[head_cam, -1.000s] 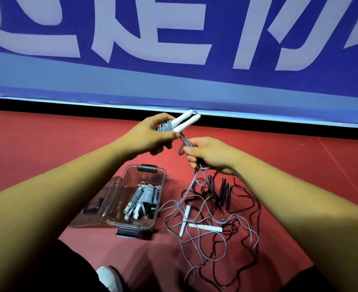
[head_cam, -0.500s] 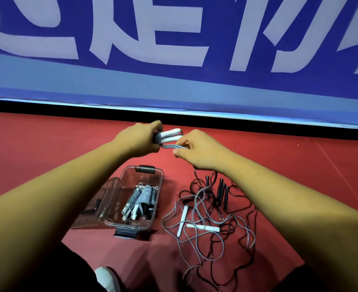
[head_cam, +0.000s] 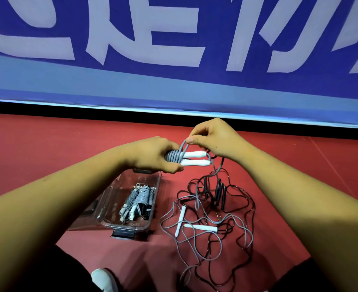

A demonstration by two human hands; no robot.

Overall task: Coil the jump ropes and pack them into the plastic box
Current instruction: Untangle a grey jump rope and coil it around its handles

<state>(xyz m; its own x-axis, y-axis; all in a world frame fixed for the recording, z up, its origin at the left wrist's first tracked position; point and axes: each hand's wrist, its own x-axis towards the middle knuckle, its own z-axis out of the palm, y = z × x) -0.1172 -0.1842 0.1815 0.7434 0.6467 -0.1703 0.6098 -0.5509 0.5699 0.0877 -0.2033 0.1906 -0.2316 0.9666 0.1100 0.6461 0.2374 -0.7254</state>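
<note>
My left hand (head_cam: 156,155) grips a grey jump rope (head_cam: 193,158) by its two white handles, which lie side by side with grey cord wound around their left ends. My right hand (head_cam: 212,138) pinches a loop of that cord just above the handles. The rest of the cord hangs down to the floor. Below, a clear plastic box (head_cam: 131,227) with dark latches stands open and holds several coiled grey ropes (head_cam: 139,200). To its right lies a tangle of loose ropes (head_cam: 211,224), grey with white handles and black with black handles.
The red floor (head_cam: 47,148) runs back to a black strip and a blue banner wall (head_cam: 173,87) with large pale characters. The box's lid (head_cam: 89,211) lies open to the left. A white shoe (head_cam: 104,279) shows at the bottom edge.
The handles have swung from pointing up-right to lying level. More cord is wound around them. My right hand has come up from under the handles to above them, carrying a loop.
</note>
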